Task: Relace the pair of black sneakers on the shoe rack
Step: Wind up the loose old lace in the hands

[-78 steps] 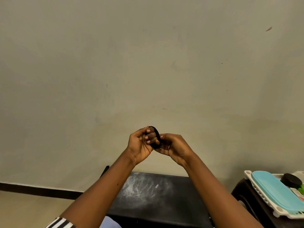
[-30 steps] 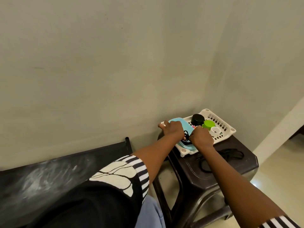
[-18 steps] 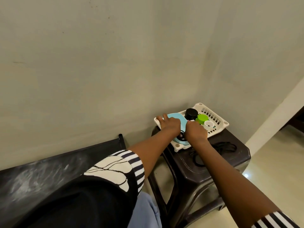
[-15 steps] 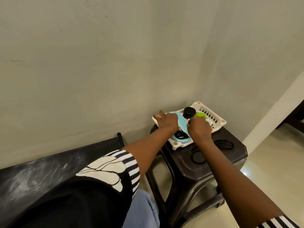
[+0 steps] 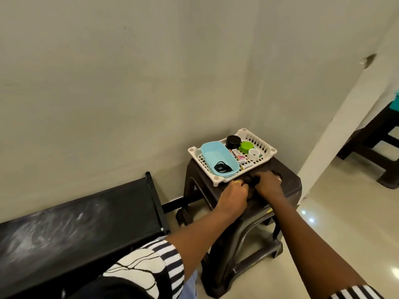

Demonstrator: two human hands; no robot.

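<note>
Both hands are down on the dark stool (image 5: 289, 187), right in front of the white basket (image 5: 273, 150), and the loose lace (image 5: 251, 182) sits bunched between them, just off the basket's near rim. My left hand (image 5: 234, 196) has its fingers curled in on the lace's left end. My right hand (image 5: 267, 185) is curled over the right end, a touch closer to the basket, so the bundle's long axis runs side to side along that near rim. Both hands are on it, so neither has to reach. The coiled lace (image 5: 222, 167) lies inside the blue tub (image 5: 216, 155) in the basket's left half, beyond my left hand and well within its range. The sneakers are nowhere in view, so I judge the next move is gathering this lace up off the stool, and I can't tell which way it has to travel afterwards.
</note>
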